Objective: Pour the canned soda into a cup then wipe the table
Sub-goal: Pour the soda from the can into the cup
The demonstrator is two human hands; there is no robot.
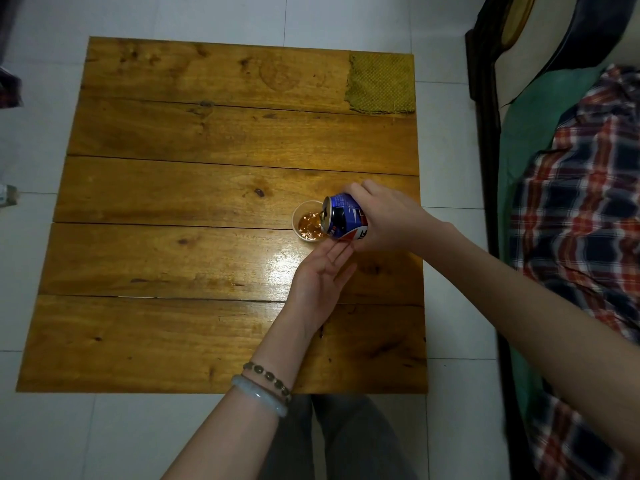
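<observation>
A blue soda can (343,218) is tipped on its side over a small clear plastic cup (302,216), and brown soda runs from its mouth into the cup. My right hand (384,220) grips the can from the right, fingers curled round its body. With straight fingers and the palm turned up, my left hand (320,275) lies just under the can and beside the cup's near edge. The cup stands on the wooden table (173,258), right of centre. A green woven cloth (381,83) lies flat at the far right corner.
The table is a low square of wooden planks on a white tiled floor (45,438). A bed or sofa with a green sheet and a plaid fabric (581,202) runs along the right side. My knees show under the near edge.
</observation>
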